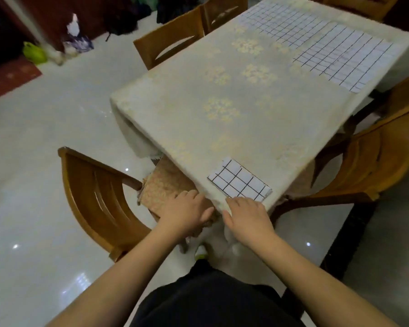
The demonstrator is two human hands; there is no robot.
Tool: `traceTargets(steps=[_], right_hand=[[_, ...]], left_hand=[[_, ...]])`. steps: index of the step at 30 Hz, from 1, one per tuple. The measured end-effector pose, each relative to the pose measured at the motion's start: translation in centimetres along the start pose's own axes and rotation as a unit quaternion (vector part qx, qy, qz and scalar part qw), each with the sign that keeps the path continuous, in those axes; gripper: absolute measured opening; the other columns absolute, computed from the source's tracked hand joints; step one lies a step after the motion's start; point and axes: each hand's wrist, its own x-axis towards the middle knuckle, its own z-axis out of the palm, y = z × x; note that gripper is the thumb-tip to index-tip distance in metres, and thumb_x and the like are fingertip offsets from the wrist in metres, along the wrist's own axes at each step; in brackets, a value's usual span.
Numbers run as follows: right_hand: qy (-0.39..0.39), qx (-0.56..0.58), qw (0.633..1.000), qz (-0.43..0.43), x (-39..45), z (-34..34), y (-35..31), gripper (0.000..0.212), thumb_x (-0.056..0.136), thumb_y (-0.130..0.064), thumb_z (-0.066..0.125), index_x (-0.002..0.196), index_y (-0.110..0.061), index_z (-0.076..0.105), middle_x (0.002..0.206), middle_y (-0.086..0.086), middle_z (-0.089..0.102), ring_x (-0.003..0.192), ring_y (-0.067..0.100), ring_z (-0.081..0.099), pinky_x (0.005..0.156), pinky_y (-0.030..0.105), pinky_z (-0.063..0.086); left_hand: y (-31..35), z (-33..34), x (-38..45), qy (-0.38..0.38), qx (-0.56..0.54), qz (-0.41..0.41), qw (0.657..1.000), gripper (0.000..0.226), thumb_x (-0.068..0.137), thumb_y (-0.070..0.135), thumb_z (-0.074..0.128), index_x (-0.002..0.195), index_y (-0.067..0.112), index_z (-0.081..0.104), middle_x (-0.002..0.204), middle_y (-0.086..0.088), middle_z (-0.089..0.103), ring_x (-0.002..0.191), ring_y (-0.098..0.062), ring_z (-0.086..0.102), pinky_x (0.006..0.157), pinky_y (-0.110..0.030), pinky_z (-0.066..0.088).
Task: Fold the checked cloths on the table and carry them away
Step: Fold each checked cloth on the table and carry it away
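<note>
Small folded white black-grid cloth [240,181] lies at near corner of pale floral-covered table [198,119]; left hand [183,212] & right hand [247,214] flat, fingers relaxed, holding nothing, just below it.

No readable text, label, brand or number is seen anywhere. Only a plain black grid is printed on the folded checked cloth [240,180].

Left fingertips: the left hand [187,212] reaches past the table corner; whether its tips touch the pale flowered tablecloth [222,95] cannot be told.
Far wooden chair [359,3]: cut by the top edge.
Green bag on the floor [34,53]: blurred.
Dark heap by the wall [137,10]: unreadable.
</note>
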Motion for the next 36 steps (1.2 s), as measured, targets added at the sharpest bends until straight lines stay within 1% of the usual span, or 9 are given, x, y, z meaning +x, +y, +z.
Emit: traceTargets(steps=[1, 3, 6, 11, 16, 19, 23, 29, 36], right_hand=[[0.023, -0.003, 1.0, -0.016, -0.4, 0.1, -0.4, 0.054, 0.089, -0.047, 0.027, 0.113, -0.017, 0.064, 0.101, 0.005, 0.067, 0.092, 0.03, 0.063, 0.077, 0.04, 0.046], [0.014, -0.003, 0.999, -0.045, -1.0, -0.1, -1.6, 0.046, 0.094, -0.045, 0.033, 0.123, -0.018, 0.057, 0.112, 0.004, 0.063, 0.102, 0.029, 0.06, 0.083, 0.04, 0.043], [-0.011, -0.011, 0.996, -0.093, -1.8, 0.1, -3.7, 0.046, 0.099, -0.044, 0.03, 0.137, -0.022, 0.044, 0.131, 0.001, 0.056, 0.118, 0.025, 0.051, 0.095, 0.04, 0.037], [-0.009, -0.032, 0.99, -0.137, -2.4, 0.5, -7.4, 0.047, 0.099, -0.042, 0.023, 0.134, -0.022, 0.047, 0.132, 0.001, 0.055, 0.12, 0.025, 0.049, 0.097, 0.039, 0.033], [-0.034, -0.052, 0.969, -0.238, -4.3, -0.4, -12.8, 0.083, 0.081, -0.046, -0.011, 0.133, -0.019, 0.048, 0.128, 0.005, 0.055, 0.115, 0.029, 0.051, 0.093, 0.04, 0.037], [-0.078, -0.06, 0.965, -0.244, -4.8, 0.1, -15.9, 0.051, 0.099, -0.043, 0.015, 0.138, -0.022, 0.039, 0.131, 0.006, 0.051, 0.118, 0.027, 0.05, 0.097, 0.043, 0.039], [-0.077, -0.082, 0.955, -0.276, -6.7, 0.3, -19.6, 0.033, 0.102, -0.031, 0.035, 0.131, -0.017, 0.046, 0.125, 0.008, 0.053, 0.114, 0.031, 0.052, 0.091, 0.043, 0.045], [-0.07, -0.093, 0.95, -0.29, -9.3, 3.4, -27.4, 0.038, 0.101, -0.041, 0.026, 0.117, -0.019, 0.053, 0.114, 0.003, 0.06, 0.105, 0.023, 0.056, 0.09, 0.039, 0.045], [-0.057, -0.146, 0.944, -0.289, -10.7, 7.3, -36.9, 0.05, 0.097, -0.045, 0.018, 0.12, -0.02, 0.055, 0.116, 0.005, 0.062, 0.107, 0.027, 0.057, 0.087, 0.039, 0.043]], left_hand=[[0.0, -0.1, -1.2, -0.007, -0.005, -0.017, 1.0, 0.056, 0.094, 0.06, 0.027, 0.13, 0.024, 0.049, 0.131, 0.003, 0.055, 0.118, -0.018, 0.053, 0.097, -0.038, 0.042], [-0.2, -0.2, -3.5, -0.02, -0.008, -0.046, 0.999, 0.05, 0.096, 0.055, 0.033, 0.133, 0.024, 0.048, 0.137, 0.002, 0.052, 0.122, -0.018, 0.051, 0.102, -0.04, 0.038], [-0.8, -0.6, -7.3, -0.013, -0.022, -0.084, 0.996, 0.048, 0.097, 0.054, 0.034, 0.135, 0.027, 0.047, 0.141, 0.003, 0.05, 0.128, -0.017, 0.047, 0.108, -0.042, 0.036], [-2.2, -0.6, -12.5, 0.002, -0.044, -0.173, 0.984, 0.052, 0.096, 0.06, 0.029, 0.132, 0.029, 0.05, 0.136, 0.005, 0.054, 0.127, -0.016, 0.048, 0.107, -0.044, 0.037], [-3.4, 0.5, -17.9, 0.025, -0.082, -0.248, 0.965, 0.051, 0.094, 0.062, 0.029, 0.126, 0.032, 0.054, 0.128, 0.01, 0.059, 0.118, -0.011, 0.054, 0.103, -0.037, 0.043], [-4.6, 1.2, -21.2, 0.01, -0.104, -0.303, 0.947, 0.053, 0.096, 0.06, 0.031, 0.13, 0.027, 0.053, 0.13, 0.005, 0.059, 0.117, -0.014, 0.055, 0.1, -0.035, 0.045], [-7.5, 3.3, -25.6, -0.022, -0.122, -0.346, 0.93, 0.057, 0.095, 0.061, 0.029, 0.134, 0.024, 0.05, 0.13, 0.001, 0.058, 0.114, -0.019, 0.056, 0.093, -0.036, 0.047], [-12.4, 6.7, -32.0, -0.015, -0.136, -0.348, 0.927, 0.058, 0.095, 0.061, 0.028, 0.135, 0.024, 0.049, 0.13, 0.002, 0.056, 0.115, -0.02, 0.054, 0.093, -0.038, 0.043], [-19.1, 8.6, -39.3, 0.008, -0.137, -0.346, 0.928, 0.057, 0.094, 0.06, 0.03, 0.133, 0.023, 0.049, 0.13, 0.001, 0.056, 0.118, -0.02, 0.052, 0.095, -0.038, 0.041]])
